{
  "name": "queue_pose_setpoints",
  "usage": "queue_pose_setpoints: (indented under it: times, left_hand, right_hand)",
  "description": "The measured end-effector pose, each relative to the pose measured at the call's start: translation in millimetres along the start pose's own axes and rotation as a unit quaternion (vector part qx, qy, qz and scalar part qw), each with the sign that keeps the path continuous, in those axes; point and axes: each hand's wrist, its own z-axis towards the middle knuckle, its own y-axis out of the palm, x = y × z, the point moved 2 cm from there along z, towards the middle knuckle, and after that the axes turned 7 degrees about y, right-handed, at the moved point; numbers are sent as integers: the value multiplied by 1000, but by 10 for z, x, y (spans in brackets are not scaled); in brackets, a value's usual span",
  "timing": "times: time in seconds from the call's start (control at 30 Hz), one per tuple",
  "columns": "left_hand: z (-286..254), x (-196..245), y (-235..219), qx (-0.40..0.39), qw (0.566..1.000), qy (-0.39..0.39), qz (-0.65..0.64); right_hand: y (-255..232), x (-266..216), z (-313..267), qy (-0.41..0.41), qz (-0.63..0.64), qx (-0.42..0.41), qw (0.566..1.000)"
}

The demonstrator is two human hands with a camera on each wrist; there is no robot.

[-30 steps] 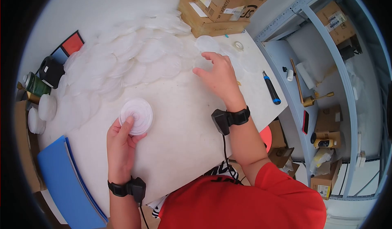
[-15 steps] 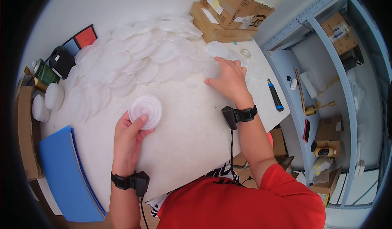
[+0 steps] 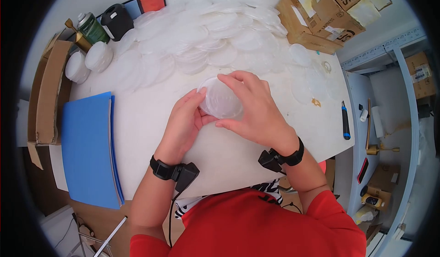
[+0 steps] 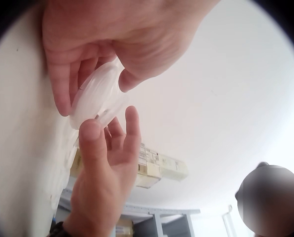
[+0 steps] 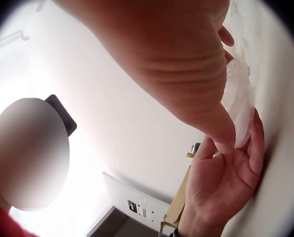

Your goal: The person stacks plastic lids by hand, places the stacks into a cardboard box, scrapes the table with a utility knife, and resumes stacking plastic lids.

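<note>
In the head view a stack of round translucent discs (image 3: 213,96) is held by the left hand (image 3: 183,119), its thumb on the near-left rim and its fingers beneath. From the right, the right hand (image 3: 261,108) spans a clear disc (image 3: 234,102) lying over the stack, with thumb and fingers at opposite edges. The left wrist view shows the stack (image 4: 90,96) edge-on between the left hand (image 4: 122,44) and the right hand (image 4: 105,173). In the right wrist view, the right thumb touches the disc edge (image 5: 238,106) above the left palm (image 5: 223,182).
A wide heap of translucent discs (image 3: 192,37) covers the back of the table (image 3: 151,101). Blue folders (image 3: 89,151) and a cardboard box (image 3: 52,92) are at the left, cartons (image 3: 321,23) at the back right. A blue-black cutter (image 3: 345,122) lies near the right edge.
The right hand has come from the right side of the heap to the left hand, with a clear disc. Both hands now meet at the stack; the head view has shifted left.
</note>
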Motion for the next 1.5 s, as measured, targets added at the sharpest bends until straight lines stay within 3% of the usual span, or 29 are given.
queue_pose_setpoints:
  times: [0.2,0.37,0.63,0.73,0.8,0.83,0.9,0.93,1.0,1.07,1.2,1.33,1.5]
  left_hand:
    - [0,-16,11,0,999,-15,-40]
    - [7,-79,0,-13,998,4,54]
    - [6,-82,-3,-23,998,3,61]
    - [10,-72,6,-18,998,4,66]
    - [2,-50,10,-14,997,3,72]
    - [-9,-34,23,-11,997,0,77]
    - [-28,-13,68,-17,996,-6,88]
    - [-44,-12,94,-6,996,-10,94]
    - [-78,-32,212,-10,994,-26,107]
    - [-128,-30,386,-17,984,-10,179]
    - [-150,-119,813,-98,960,-20,260]
    - [-215,-307,1406,-200,938,-7,285]
    - [-364,-553,1935,-330,905,27,268]
  right_hand:
    - [45,1,5,-1,-33,15,999]
    - [106,20,11,-16,-42,30,999]
    - [112,106,-28,-6,-5,41,999]
    - [77,173,-40,50,83,52,994]
    - [14,289,-52,169,160,63,970]
    - [-7,335,-66,170,160,66,970]
    - [-38,467,-136,281,304,76,907]
    - [-93,481,-178,285,305,88,904]
    - [-206,492,-315,346,399,70,846]
    - [-289,519,-527,360,430,80,824]
    - [-548,559,-1047,382,463,103,793]
    - [-1082,561,-1679,379,422,213,796]
    - [-1581,394,-2305,309,390,353,792]
